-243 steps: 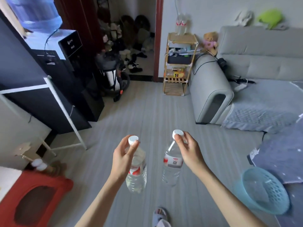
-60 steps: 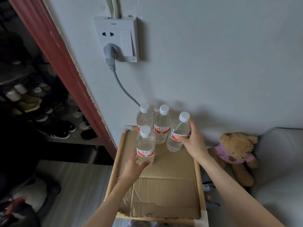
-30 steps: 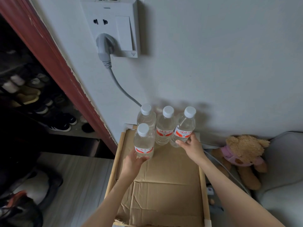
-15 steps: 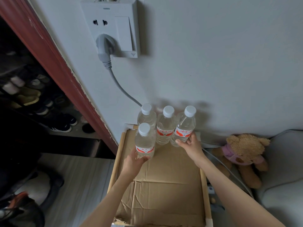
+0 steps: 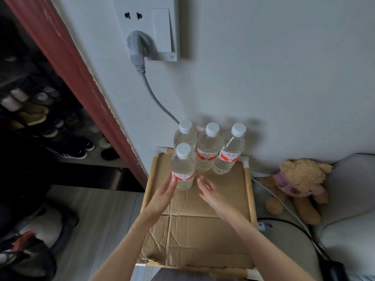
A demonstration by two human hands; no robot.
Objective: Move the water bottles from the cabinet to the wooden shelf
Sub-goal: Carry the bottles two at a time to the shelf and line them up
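Observation:
Several clear water bottles with white caps and red labels stand upright at the back of the wooden shelf (image 5: 248,191), whose top is lined with cardboard. Three of them form a row by the wall: left (image 5: 185,133), middle (image 5: 208,149), right (image 5: 229,153). A fourth bottle (image 5: 182,169) stands in front of the left one. My left hand (image 5: 165,192) rests its fingertips on the lower left side of that front bottle. My right hand (image 5: 211,192) hovers open just right of it, fingers apart, holding nothing.
A grey cable (image 5: 156,98) runs from the wall socket (image 5: 149,27) down behind the bottles. A teddy bear (image 5: 298,185) sits on the grey sofa arm to the right. Left is a red door frame (image 5: 81,78) with shoes on racks (image 5: 50,126) beyond.
My right hand has let go of the right bottle and drawn back towards the front bottle. The left hand stays at the front bottle.

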